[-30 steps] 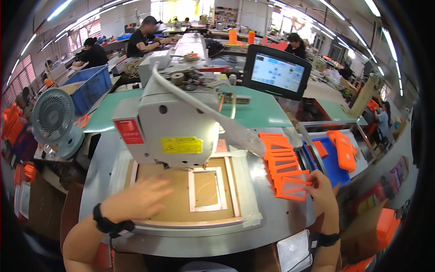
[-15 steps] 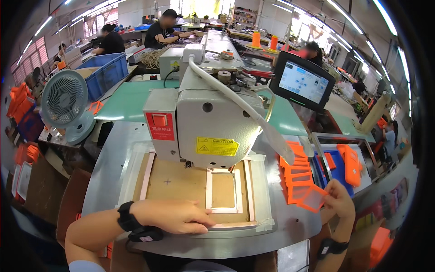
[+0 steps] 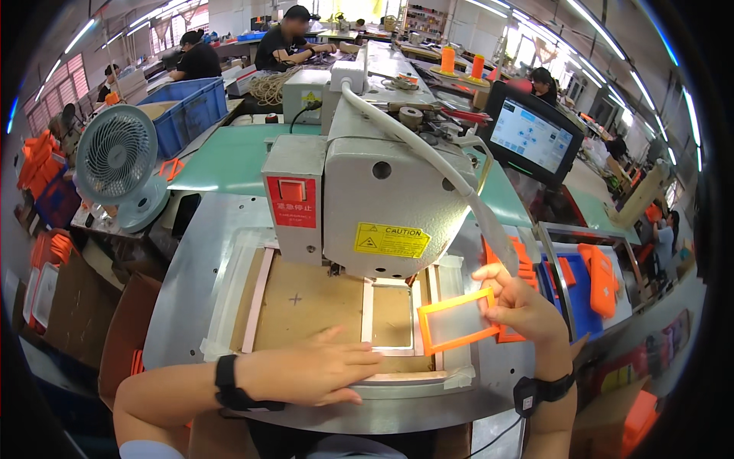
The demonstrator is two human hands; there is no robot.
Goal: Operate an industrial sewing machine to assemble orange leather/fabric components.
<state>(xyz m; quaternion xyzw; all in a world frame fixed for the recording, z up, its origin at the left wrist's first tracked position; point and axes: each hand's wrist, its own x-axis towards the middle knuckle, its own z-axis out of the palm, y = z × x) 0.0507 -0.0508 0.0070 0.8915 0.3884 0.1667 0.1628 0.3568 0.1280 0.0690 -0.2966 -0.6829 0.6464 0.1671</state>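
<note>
Your empty left hand (image 3: 313, 375), fingers loosely spread, is over the front edge of the board (image 3: 313, 306). Your right hand (image 3: 524, 306) pinches an orange frame (image 3: 459, 320) by the board's right side, partly hiding other frames (image 3: 524, 264). The machine head (image 3: 390, 206) overhangs the board; beyond, a screen (image 3: 531, 138).

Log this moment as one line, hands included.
right hand: holding orange frame | left hand: over board's near edge | machine: above board
</note>
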